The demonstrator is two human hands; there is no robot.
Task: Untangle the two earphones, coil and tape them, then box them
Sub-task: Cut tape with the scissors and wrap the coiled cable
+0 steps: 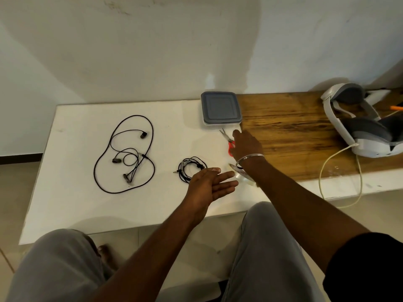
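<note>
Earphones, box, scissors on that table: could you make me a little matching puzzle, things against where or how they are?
Things:
1. coiled earphone
2. loose earphone
3. box
4. scissors

States:
A. lid on, at the table's far edge
B. spread out in wide loops, far left
C. red handles, under the right hand
D. small bundle beside the left hand

Pairs: 1-D, 2-B, 3-A, 4-C

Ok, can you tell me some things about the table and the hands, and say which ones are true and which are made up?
1. The box has its lid on. True.
2. Both earphones are coiled. False: one earphone is coiled, the other earphone lies loose.
3. The right hand is over the scissors. True.
4. The left hand holds the tape. False: it is open and holds nothing.
</note>
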